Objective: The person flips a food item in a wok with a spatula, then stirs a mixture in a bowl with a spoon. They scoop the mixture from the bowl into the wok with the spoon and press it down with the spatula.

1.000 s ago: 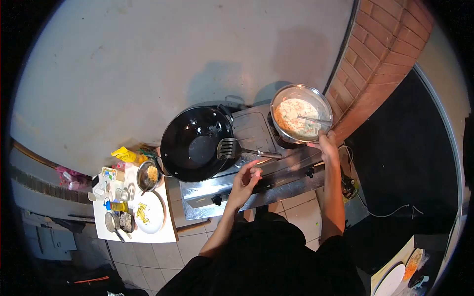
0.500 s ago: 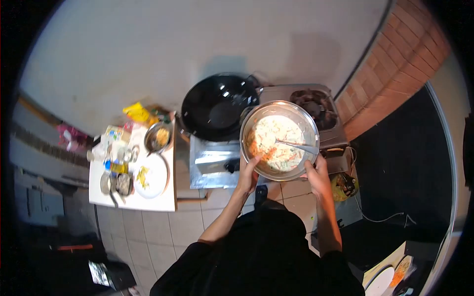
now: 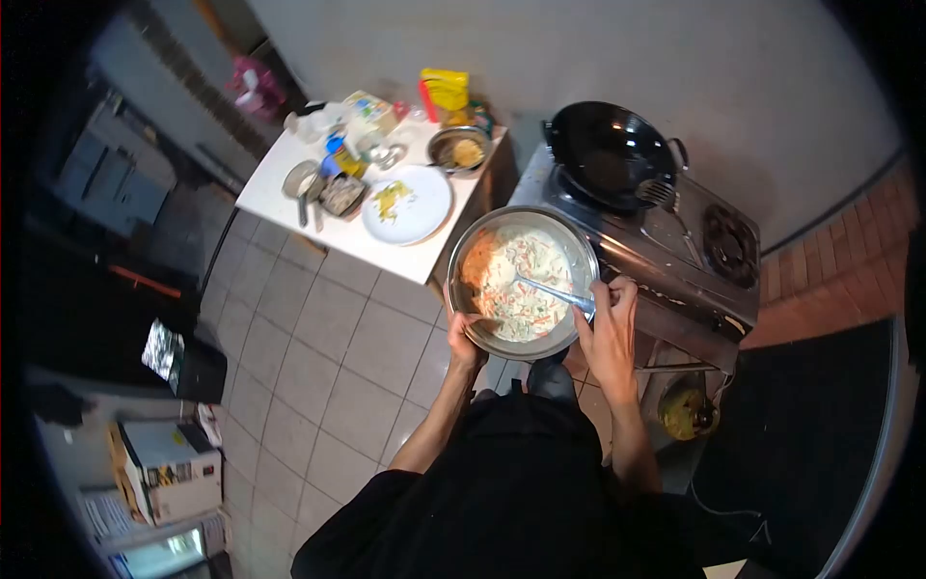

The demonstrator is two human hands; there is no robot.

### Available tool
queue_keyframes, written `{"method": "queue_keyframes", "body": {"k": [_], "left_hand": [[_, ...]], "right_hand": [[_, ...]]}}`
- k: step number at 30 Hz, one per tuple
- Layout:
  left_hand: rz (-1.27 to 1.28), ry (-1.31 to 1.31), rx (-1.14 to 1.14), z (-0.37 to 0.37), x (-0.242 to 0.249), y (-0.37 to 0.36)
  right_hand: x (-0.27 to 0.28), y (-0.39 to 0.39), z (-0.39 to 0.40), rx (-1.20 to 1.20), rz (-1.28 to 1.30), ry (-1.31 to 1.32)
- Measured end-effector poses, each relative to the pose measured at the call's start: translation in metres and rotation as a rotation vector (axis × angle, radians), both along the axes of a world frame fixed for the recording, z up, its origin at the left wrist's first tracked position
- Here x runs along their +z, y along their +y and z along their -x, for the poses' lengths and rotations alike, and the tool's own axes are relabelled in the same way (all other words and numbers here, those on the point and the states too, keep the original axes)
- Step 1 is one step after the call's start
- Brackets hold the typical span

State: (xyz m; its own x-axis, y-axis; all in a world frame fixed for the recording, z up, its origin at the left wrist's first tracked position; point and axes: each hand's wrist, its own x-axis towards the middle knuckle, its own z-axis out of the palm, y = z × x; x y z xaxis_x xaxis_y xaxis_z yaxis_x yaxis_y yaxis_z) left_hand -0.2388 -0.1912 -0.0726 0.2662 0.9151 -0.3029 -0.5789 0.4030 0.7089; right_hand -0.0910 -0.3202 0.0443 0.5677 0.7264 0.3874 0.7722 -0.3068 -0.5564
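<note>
Steel bowl (image 3: 579,261) of creamy, orange-flecked batter, left fingers (image 3: 461,333) clamped on rim, right fingers (image 3: 606,299) pinching spoon (image 3: 552,290).

1. Yellow packet (image 3: 445,90) on the white table (image 3: 280,188): print present, too small to read.
2. Cardboard box (image 3: 166,469) on the floor: dark label, lettering illegible.
3. Legible text, brands, numbers or signs elsewhere: none.

bowl (image 3: 463,253): round, shiny steel, wide and shallow, held level in the air before the body, between white table and stove | mix (image 3: 516,285): creamy white with orange and green shreds, fills bowl | spoon (image 3: 552,291): metal, lying tilted in mix, handle toward right rim
</note>
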Motion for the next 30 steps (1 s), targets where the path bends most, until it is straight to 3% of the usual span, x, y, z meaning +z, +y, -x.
{"method": "queue_keyframes", "body": {"k": [4,9,11,14,17,19,23,30], "left_hand": [[0.153,0.003,0.121,0.046,0.005,0.004],[0.112,-0.125,0.220,0.078,-0.009,0.012],[0.085,-0.166,0.208,0.090,-0.019,0.018],[0.052,-0.199,0.214,0.102,-0.023,0.025],[0.028,-0.128,0.209,0.103,-0.015,0.026],[0.013,-0.218,0.192,0.100,-0.010,0.028],[0.039,-0.071,0.093,0.098,-0.004,0.021],[0.079,-0.249,0.164,0.067,0.030,0.018]], "right_hand": [[0.016,0.028,0.031,0.192,0.051,-0.134],[0.026,0.049,0.058,0.390,0.194,-0.241],[0.037,0.054,0.068,0.443,0.115,-0.189],[0.050,0.054,0.076,0.461,0.014,0.120],[0.068,0.045,0.082,0.366,0.030,0.121],[0.074,0.038,0.079,0.311,0.016,0.075],[0.088,0.027,0.067,0.175,-0.111,0.110],[0.059,0.033,0.048,0.258,-0.169,0.097]]}}
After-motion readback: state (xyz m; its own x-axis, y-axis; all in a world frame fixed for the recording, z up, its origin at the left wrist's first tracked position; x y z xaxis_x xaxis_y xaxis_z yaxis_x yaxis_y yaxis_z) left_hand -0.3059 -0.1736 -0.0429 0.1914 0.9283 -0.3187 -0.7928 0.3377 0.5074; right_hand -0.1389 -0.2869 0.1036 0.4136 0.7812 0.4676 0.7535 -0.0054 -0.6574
